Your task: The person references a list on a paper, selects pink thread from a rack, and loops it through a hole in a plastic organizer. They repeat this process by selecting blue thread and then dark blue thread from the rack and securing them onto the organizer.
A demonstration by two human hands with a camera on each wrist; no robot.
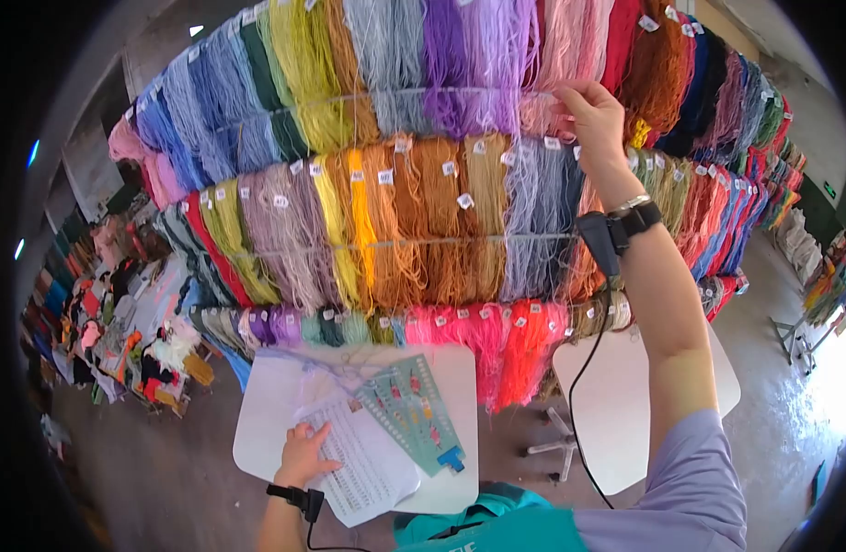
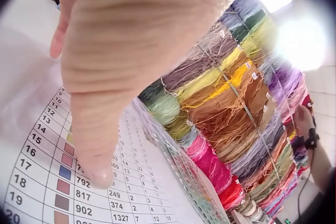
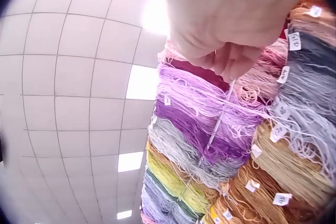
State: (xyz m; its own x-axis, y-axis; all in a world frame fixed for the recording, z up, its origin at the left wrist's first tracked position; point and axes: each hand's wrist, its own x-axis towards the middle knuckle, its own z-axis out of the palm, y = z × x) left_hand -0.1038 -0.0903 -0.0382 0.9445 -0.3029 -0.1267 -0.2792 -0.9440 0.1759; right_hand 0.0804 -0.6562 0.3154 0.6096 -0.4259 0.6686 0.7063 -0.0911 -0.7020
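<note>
The left hand (image 1: 303,454) lies on a printed sheet (image 1: 363,474) on the white surface (image 1: 265,432), its grip loosely spread and curled round nothing; the thumb (image 2: 98,169) lies by the rows numbered 792 and 817, presumably to mark the place and steady the paper. The right hand (image 1: 593,115) is up at the pale pink yarn (image 1: 572,41), which hangs in the top row beside the lilac yarn (image 1: 495,55). That grip is nearly closed, fingers bent, but I cannot tell whether strands are caught (the hand hides its own fingertips). White tags (image 3: 282,199) sit high on the yarns, likely so codes read easily.
</note>
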